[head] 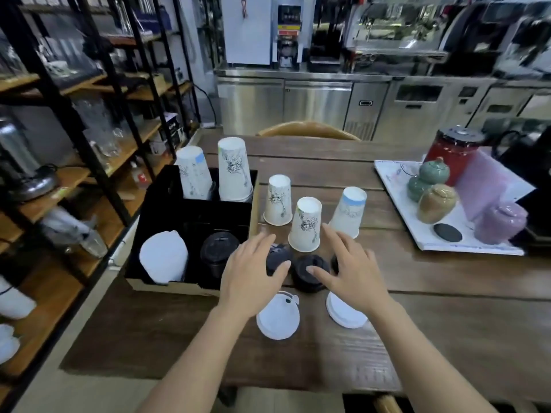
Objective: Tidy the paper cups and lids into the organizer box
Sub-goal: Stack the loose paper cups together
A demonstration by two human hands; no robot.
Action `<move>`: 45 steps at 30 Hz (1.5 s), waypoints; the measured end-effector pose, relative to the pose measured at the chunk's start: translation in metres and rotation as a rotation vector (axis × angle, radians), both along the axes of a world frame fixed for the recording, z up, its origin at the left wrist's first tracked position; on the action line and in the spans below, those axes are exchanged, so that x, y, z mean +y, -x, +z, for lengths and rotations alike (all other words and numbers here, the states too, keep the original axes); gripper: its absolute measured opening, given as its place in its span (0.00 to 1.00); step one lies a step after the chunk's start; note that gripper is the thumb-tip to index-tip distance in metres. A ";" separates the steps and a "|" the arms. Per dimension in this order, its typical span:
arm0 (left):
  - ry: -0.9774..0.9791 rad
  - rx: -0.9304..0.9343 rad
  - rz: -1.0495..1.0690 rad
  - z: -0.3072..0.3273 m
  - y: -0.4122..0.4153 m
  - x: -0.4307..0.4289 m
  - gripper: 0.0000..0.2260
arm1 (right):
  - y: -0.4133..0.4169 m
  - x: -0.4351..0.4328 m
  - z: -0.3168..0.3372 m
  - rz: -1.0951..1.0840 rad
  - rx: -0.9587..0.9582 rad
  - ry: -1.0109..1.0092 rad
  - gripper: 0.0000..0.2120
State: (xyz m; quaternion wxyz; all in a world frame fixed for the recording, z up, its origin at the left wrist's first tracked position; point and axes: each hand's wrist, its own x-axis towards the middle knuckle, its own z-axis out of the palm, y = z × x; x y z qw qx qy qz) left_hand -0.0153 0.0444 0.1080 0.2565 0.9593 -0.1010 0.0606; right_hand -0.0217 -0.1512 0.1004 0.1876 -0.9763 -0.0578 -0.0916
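1. Head view, looking down at a wooden table [447, 293]; at far left a black organizer box [155, 204] is sitting at the table's left edge.
2. Inside the box, two upturned paper cups [234, 169] are standing in the far compartments, while white lids [163, 257] and a black lid stack [217, 251] are filling the near ones.
3. The left hand [253, 269] is hovering just right of the box, fingers spread and holding nothing, its fingertips over a black lid [278, 257] on the table.
4. A white lid [277, 318] is lying flat below that hand.
5. Between the hands, another black lid [310, 272] is sitting; three loose cups [305, 225] are standing rim-down just beyond.
6. The right hand [351, 269] is also reaching with fingers spread and empty, its thumb touching the middle black lid.
7. More white lids [344, 314] are lying stacked under the right wrist.
8. Judging by look, lids and cups are light, thin and easily crushed; the lids seem best pinched gently at the rim, the cups held round the wall.
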 end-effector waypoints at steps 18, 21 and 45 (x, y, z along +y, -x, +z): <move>-0.045 0.013 -0.071 -0.009 -0.074 -0.061 0.30 | -0.081 -0.039 -0.009 0.032 0.091 -0.004 0.38; -0.071 0.078 -0.093 -0.015 -0.095 -0.065 0.32 | -0.093 -0.036 -0.013 0.030 0.131 0.015 0.38; 0.229 0.234 -0.187 -0.032 -0.167 -0.068 0.11 | -0.154 -0.016 -0.038 -0.051 0.150 -0.315 0.15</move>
